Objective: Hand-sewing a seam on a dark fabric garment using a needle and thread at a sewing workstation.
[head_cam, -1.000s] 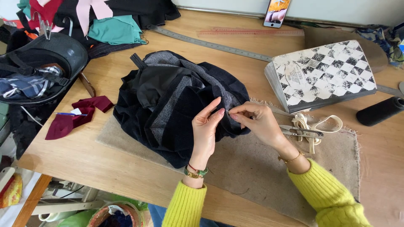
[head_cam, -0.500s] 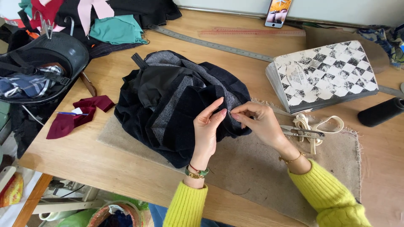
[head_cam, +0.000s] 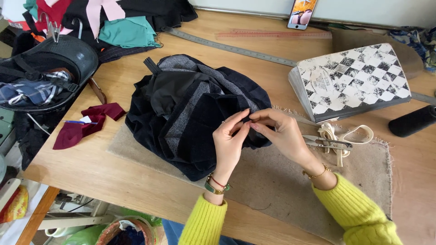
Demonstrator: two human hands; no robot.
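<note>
From the head view, both hands meet at the right edge of a dark garment [head_cam: 190, 113], a bundle of black and grey-striped cloth heaped on a tan felt mat [head_cam: 281, 181] on the wooden tabletop [head_cam: 113, 177]. The left hand [head_cam: 229, 145] pinches a fold of the dark cloth between thumb and fingertips, and the right hand [head_cam: 281, 134] pinches the same edge just beside it, fingertips nearly touching; whether it also holds a needle or pin I cannot tell. Compared with half a second and a second ago, the hands sit at the same spot on the hem with only a slight closing of the fingers, and the garment has barely shifted, so the fine work at that edge looks to be continuing rather than finished. Near the right wrist lie small thread snips [head_cam: 329, 143] and a coil of cream tape [head_cam: 338, 136]; behind them a checkered black-and-white box [head_cam: 354, 81]. A maroon scrap [head_cam: 84, 127] lies well apart at left.
</note>
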